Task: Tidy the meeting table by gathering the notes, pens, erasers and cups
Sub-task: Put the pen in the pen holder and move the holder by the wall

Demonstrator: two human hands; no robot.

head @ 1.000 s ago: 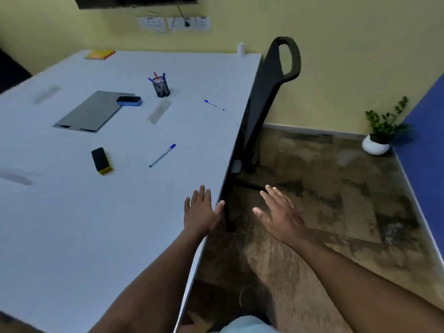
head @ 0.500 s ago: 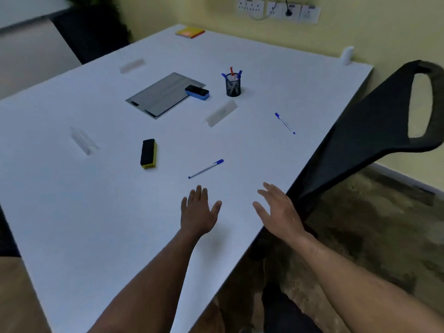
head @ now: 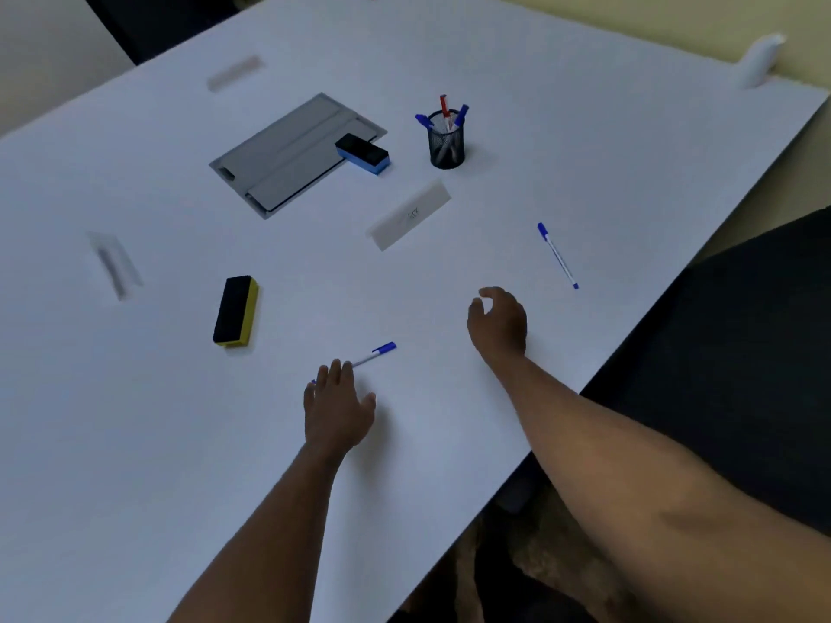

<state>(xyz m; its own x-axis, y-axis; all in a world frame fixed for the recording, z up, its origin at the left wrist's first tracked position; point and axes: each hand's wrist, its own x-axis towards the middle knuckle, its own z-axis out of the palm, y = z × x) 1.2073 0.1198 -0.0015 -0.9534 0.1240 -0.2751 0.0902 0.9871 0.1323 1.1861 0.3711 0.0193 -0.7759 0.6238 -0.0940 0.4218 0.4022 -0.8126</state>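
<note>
A person's left hand (head: 338, 406) reaches over the near blue-capped pen (head: 375, 354) on the white meeting table (head: 135, 442), fingertips lying across the pen's tail end, fingers straight and spread, nothing gripped yet. The pen's long axis runs from under those fingertips up and to the right, cap end farthest from the hand, so the left hand is plainly the nearer one to it. The right hand (head: 498, 323) hovers with fingers loosely curled and empty, just short of a second blue-capped pen (head: 557, 256), which lies ahead and to its right, near the table's right edge, its cap pointing away from the person. Both pens seem ready to be picked up at once, one per hand, and nothing stands between either hand and its pen. Further off, a mesh pen cup (head: 446, 143) holds red and blue markers; a yellow-backed eraser (head: 236, 311) lies left of the near pen, and a blue-backed eraser (head: 362, 153) rests on the corner of a grey cable hatch (head: 288, 155). A clear name stand (head: 408, 215) sits between the cup and the hands, and a dark chair (head: 742, 353) is at the table's right
</note>
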